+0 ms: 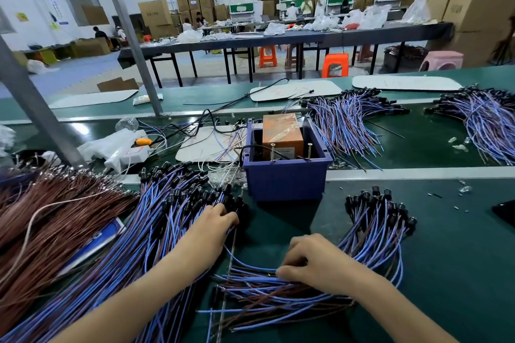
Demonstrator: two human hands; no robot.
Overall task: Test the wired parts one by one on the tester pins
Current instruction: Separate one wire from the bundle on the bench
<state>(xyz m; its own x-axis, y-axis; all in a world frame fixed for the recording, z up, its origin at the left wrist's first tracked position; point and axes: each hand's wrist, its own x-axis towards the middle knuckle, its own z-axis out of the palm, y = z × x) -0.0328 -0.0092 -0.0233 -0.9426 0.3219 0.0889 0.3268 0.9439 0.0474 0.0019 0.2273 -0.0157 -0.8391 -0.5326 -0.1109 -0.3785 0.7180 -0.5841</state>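
Reaching into the big heap of wired parts (167, 217) on my left, my left hand (214, 224) lies across its blue and brown leads. Its fingers (230, 218) are bent down among the black heads at the heap's near-right edge. The tips are buried there, so I cannot tell whether they are clamped on one part or only resting. My right hand (315, 261) sits lower and nearer to me, knuckles up, its thumb and curled fingers pinched together on the ends of a few blue wires in a loose bunch (264, 295) that fans out flat on the green counter (459, 259). One blue lead arcs from under my left hand over to that pinch. Just behind and between my hands stands the tester (284, 181), a dark blue plastic box with an orange block (282, 133) inside, wrapped in clear tape. Two upright metal pins (272, 151) rise at its front rim, both well apart from my hands. To the right of my right hand lies a smaller pile (376, 231) of the same parts, black heads pointing away from me. Far to my left a mass of brown wires (55, 217) spreads over the counter. Beyond the tester, on the far belt, two more bundles (348, 119) lie near flat white pads (292, 90).
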